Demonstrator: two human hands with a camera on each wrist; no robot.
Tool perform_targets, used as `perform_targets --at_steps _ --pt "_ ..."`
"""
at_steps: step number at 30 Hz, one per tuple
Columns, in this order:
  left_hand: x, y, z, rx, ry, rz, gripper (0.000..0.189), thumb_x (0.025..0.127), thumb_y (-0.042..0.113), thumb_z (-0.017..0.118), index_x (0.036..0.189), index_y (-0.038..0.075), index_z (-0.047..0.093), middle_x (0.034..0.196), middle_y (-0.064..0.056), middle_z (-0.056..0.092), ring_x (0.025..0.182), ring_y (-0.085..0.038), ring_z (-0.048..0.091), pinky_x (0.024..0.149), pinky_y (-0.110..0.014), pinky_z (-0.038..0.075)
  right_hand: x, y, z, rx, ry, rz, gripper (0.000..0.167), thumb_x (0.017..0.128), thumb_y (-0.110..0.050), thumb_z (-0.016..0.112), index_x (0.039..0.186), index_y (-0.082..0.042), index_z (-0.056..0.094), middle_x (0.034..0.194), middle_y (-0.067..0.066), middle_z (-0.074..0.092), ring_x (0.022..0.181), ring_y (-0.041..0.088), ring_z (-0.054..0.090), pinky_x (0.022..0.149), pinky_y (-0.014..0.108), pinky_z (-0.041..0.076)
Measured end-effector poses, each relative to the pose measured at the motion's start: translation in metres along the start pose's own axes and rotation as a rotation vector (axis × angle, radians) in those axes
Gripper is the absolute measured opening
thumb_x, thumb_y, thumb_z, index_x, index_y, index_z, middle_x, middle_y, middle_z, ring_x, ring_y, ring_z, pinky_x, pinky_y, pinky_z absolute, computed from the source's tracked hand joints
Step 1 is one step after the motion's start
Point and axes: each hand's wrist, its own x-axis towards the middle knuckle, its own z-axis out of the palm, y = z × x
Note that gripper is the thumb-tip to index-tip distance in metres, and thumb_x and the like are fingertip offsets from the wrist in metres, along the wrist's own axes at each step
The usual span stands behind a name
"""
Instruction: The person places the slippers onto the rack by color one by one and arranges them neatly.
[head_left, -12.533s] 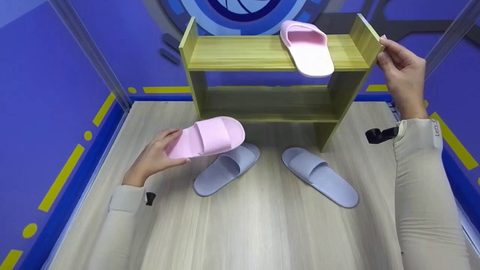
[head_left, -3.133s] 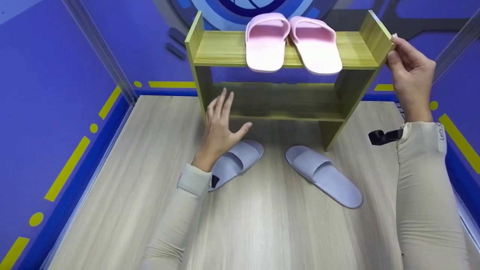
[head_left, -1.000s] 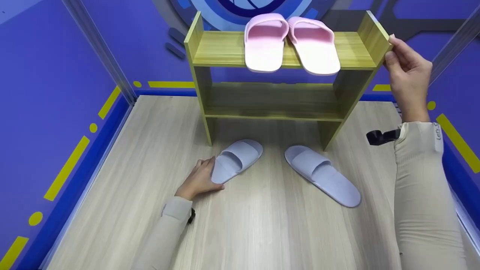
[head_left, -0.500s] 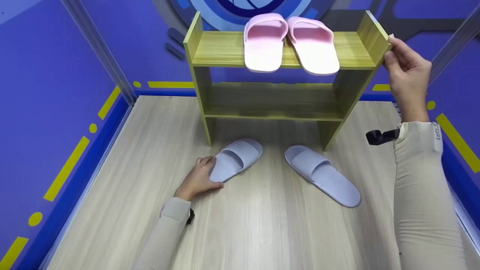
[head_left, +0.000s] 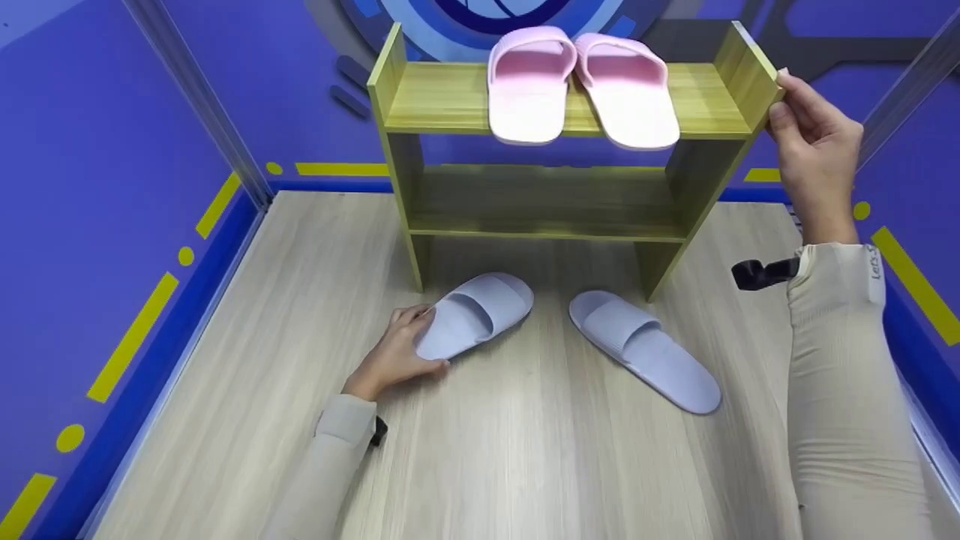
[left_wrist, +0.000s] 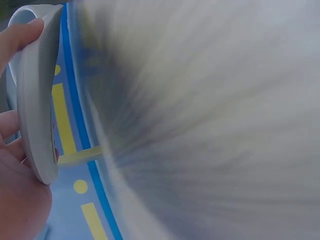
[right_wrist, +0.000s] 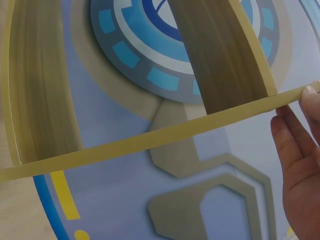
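Observation:
My left hand [head_left: 397, 349] grips the heel end of a grey-blue slide slipper [head_left: 480, 311], thumb on the near edge and fingers over the far edge. In the left wrist view that slipper [left_wrist: 39, 100] is seen edge-on between thumb and fingers. Its toe points to the back right, just in front of the shoe rack. My right hand [head_left: 817, 150] pinches the upper right side panel of the wooden shoe rack [head_left: 562, 236]; the right wrist view shows the panel edge [right_wrist: 150, 141] between thumb and fingers. The matching grey-blue slipper [head_left: 649, 352] lies on the floor to the right.
Two pink slippers, a left one [head_left: 529, 94] and a right one [head_left: 628, 97], sit side by side on the rack's top shelf, heels over its front edge. A lower shelf [head_left: 547, 202] is below. Blue walls [head_left: 97, 187] enclose the wood-look floor [head_left: 525, 465].
The second pink slipper went from my left hand to the top shelf. That hand then took hold of the left grey-blue slipper, which has risen and shifted slightly. My right hand stays on the rack.

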Motion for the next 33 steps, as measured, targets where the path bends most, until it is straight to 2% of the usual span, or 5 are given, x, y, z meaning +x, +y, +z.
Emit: perform_targets --at_steps 6,17,23,33 --pt "0.000 0.009 -0.009 -0.012 -0.016 0.012 0.090 0.066 0.032 0.085 0.140 -0.002 0.046 0.143 -0.019 0.044 0.131 -0.032 0.035 0.108 -0.046 0.038 0.000 0.000 0.000 0.025 -0.003 0.001 0.037 0.086 -0.004 0.066 0.122 -0.001 0.065 0.128 0.011 0.063 0.114 0.016 0.064 0.090 0.018 0.050" --pt "0.002 0.032 -0.026 -0.009 -0.060 0.058 0.091 0.068 0.037 0.085 0.143 0.005 0.044 0.146 -0.009 0.044 0.132 -0.025 0.035 0.106 -0.042 0.041 -0.001 -0.002 0.001 0.016 -0.003 0.002 0.036 0.086 -0.004 0.065 0.122 -0.001 0.065 0.128 0.011 0.063 0.114 0.016 0.064 0.090 0.018 0.050" --pt "0.005 0.047 -0.033 -0.017 -0.023 0.109 0.090 0.067 0.035 0.085 0.143 0.005 0.045 0.145 -0.006 0.045 0.128 -0.024 0.036 0.101 -0.042 0.045 0.000 -0.001 0.001 -0.003 -0.002 0.014 0.037 0.086 -0.007 0.066 0.123 -0.003 0.065 0.128 0.010 0.063 0.113 0.016 0.064 0.087 0.017 0.051" --pt "0.013 0.061 -0.040 -0.010 0.041 0.178 0.089 0.069 0.035 0.084 0.142 0.002 0.045 0.144 -0.011 0.046 0.127 -0.028 0.037 0.102 -0.043 0.044 -0.005 -0.008 0.006 0.021 -0.015 0.008 0.037 0.086 -0.004 0.066 0.123 -0.001 0.064 0.128 0.012 0.063 0.114 0.018 0.064 0.086 0.018 0.052"
